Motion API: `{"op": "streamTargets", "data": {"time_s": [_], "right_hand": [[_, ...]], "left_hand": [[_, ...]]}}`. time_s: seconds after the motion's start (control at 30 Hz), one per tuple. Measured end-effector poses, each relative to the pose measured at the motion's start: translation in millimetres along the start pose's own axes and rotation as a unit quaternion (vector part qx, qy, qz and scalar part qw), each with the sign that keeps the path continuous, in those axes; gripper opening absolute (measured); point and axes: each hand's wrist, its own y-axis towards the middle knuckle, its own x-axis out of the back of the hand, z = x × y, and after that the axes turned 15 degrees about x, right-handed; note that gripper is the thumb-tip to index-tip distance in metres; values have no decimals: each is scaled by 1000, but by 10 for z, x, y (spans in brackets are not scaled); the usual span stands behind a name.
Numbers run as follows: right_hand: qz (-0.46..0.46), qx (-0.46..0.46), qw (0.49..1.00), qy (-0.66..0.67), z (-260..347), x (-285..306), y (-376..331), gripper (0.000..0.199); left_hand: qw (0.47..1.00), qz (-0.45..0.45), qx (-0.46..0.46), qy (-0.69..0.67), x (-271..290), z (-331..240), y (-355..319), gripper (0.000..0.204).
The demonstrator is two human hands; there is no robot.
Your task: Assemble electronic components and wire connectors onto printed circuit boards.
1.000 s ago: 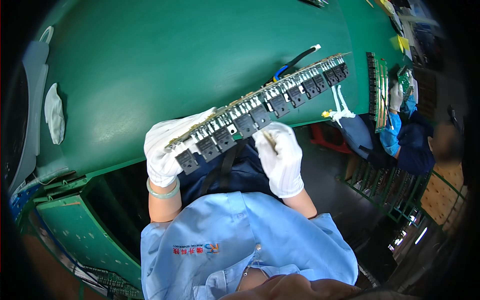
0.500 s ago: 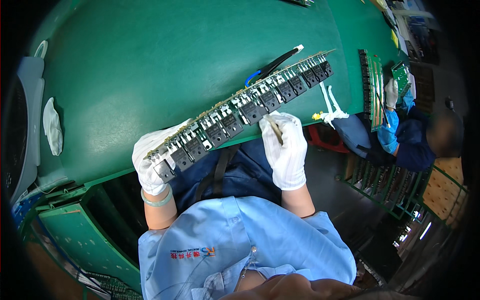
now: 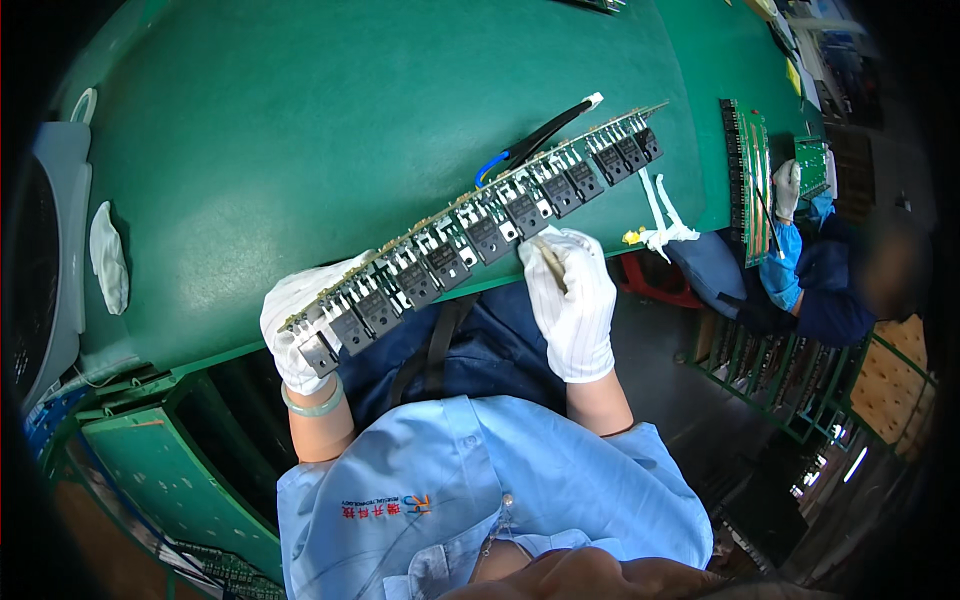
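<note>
A long narrow circuit board (image 3: pixel 485 238), lined along its near side with black transistor-like components, slants across the bench's near edge, its right end farther from me. My left hand (image 3: pixel 300 315), in a white glove, grips the board's left end, its fingers partly behind the board. My right hand (image 3: pixel 575 310), gloved too, is closed around a slim tan stick-like tool (image 3: pixel 552 265). The tool's upper end lies close to the board's lower edge near the middle; whether it touches is unclear. Behind the board lies a black-sleeved lead (image 3: pixel 548 130) with a blue loop and pale tip.
White strips (image 3: pixel 665 228) with a yellow bit lie at the bench's right edge. A white glove or cloth (image 3: pixel 108 258) rests left, beside a grey-framed device (image 3: pixel 62 220). At right, a co-worker's gloved hand (image 3: pixel 787 188) holds a green board (image 3: pixel 812 165) near another long board (image 3: pixel 745 185).
The board has shifted slightly left and down with my left hand, sliding past my right hand, which stays nearly still. The co-worker's hand and green board moved slightly.
</note>
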Motion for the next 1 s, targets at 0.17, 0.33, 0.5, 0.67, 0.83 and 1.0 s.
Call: {"op": "streamTargets", "data": {"time_s": [0.17, 0.33, 0.5, 0.67, 0.83, 1.0], "right_hand": [[-16, 24, 999, -15, -12, 53, 33, 15], [-6, 22, 1000, -3, -70, -7, -35, 16], [0, 31, 1000, 2, -46, -1, -12, 17], [6, 17, 1000, -18, -53, -4, -30, 17], [-8, 7, 1000, -1, -51, -10, -27, 15], [-15, 6, 1000, 3, -118, 0, -12, 14]], "left_hand": [[992, 60, -36, -103, 57, 42, -18, 34], [993, 62, -46, -86, 61, 45, -8, 32], [989, 50, -40, -134, 74, 130, -48, 33], [990, 65, -16, -120, 99, 122, -52, 35], [994, 59, -21, -89, 99, 121, -58, 34], [995, 59, -35, -72, 97, 119, -51, 33]]}}
